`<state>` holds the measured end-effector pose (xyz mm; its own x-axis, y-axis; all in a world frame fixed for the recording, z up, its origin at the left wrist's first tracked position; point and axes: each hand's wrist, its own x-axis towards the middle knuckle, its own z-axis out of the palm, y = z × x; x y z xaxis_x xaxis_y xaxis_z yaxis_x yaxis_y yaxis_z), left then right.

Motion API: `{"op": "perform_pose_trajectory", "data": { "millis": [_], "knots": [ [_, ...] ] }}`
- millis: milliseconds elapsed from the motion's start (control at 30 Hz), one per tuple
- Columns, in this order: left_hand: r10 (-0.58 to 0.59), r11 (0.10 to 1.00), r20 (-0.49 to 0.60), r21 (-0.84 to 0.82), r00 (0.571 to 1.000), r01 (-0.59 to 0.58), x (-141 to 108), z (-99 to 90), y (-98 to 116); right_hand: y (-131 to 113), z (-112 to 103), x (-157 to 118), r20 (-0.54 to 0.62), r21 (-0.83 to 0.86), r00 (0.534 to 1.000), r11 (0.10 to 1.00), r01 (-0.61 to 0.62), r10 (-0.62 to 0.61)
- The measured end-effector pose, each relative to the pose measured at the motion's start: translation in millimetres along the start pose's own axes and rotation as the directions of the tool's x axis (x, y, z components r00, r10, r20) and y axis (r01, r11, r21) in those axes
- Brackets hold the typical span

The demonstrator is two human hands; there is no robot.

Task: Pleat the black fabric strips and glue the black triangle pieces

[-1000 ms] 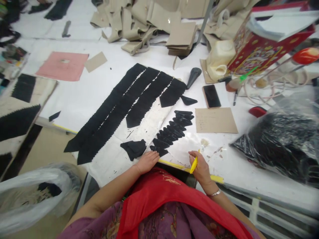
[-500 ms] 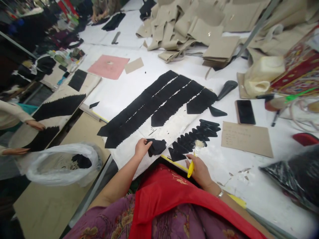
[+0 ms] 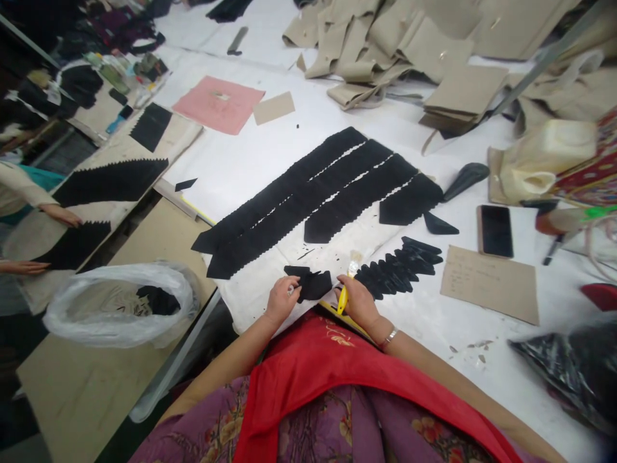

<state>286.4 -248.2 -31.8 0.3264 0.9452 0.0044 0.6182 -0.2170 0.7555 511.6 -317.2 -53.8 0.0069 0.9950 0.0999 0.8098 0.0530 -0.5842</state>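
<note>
Near the table's front edge, my left hand [image 3: 283,298] pinches the left side of a small pile of black pieces [image 3: 315,285]. My right hand [image 3: 359,301] is closed around a yellow-handled brush [image 3: 342,299], its pale bristles pointing up and away from me. The hand is at the right side of the pile; whether its fingertips also grip a piece is too small to tell. An overlapping row of black pointed pieces [image 3: 402,267] lies just right of the brush. Beyond my hands, long black zigzag-edged strips [image 3: 289,193] lie side by side on pale cloth.
A plastic-lined bin [image 3: 120,321] stands at the left, near another person's hands [image 3: 60,215] on black pieces. At the right lie a phone [image 3: 495,230], a cardboard piece [image 3: 489,283] and a black plastic bag [image 3: 573,366]. Beige pieces [image 3: 376,45] are heaped at the back.
My right hand has moved left with the brush, up to the black pile. The nearest pointed piece has left the row's left end. My view has shifted slightly.
</note>
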Motion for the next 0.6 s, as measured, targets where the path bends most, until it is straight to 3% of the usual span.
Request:
{"op": "perform_pose_trajectory", "data": {
  "millis": [100, 233, 333, 400, 500, 600],
  "knots": [
    [-0.048, 0.998, 0.002, -0.037, 0.999, 0.048, -7.3, -6.5, -1.4, 2.3, 1.1, 3.9, -0.002, -0.008, 1.0, 1.0, -0.013, 0.013],
    [-0.236, 0.922, 0.088, -0.294, 0.968, 0.252, -6.0, -13.5, 14.3, -0.8, -12.8, 7.6, 0.009, 0.021, 0.999, 0.999, -0.033, 0.033],
    [-0.364, 0.795, 0.221, -0.432, 0.905, 0.425, 0.4, -20.8, 32.4, -1.7, -40.3, 9.7, 0.012, 0.076, 0.996, 0.993, -0.093, 0.092],
    [-0.433, 0.698, 0.315, -0.477, 0.845, 0.535, 7.6, -23.7, 38.3, 3.8, -62.9, 10.9, -0.069, 0.101, 0.982, 0.98, -0.169, 0.176],
    [-0.46, 0.549, 0.445, -0.538, 0.768, 0.64, 19.3, -20.3, 39.3, 22.1, -100.6, 9.8, -0.245, 0.178, 0.903, 0.932, -0.316, 0.353],
    [-0.493, 0.474, 0.518, -0.514, 0.699, 0.715, 27.4, -10.4, 39.0, 50.1, -139.3, 3.2, -0.362, 0.361, 0.731, 0.81, -0.462, 0.578]
  ]
}}
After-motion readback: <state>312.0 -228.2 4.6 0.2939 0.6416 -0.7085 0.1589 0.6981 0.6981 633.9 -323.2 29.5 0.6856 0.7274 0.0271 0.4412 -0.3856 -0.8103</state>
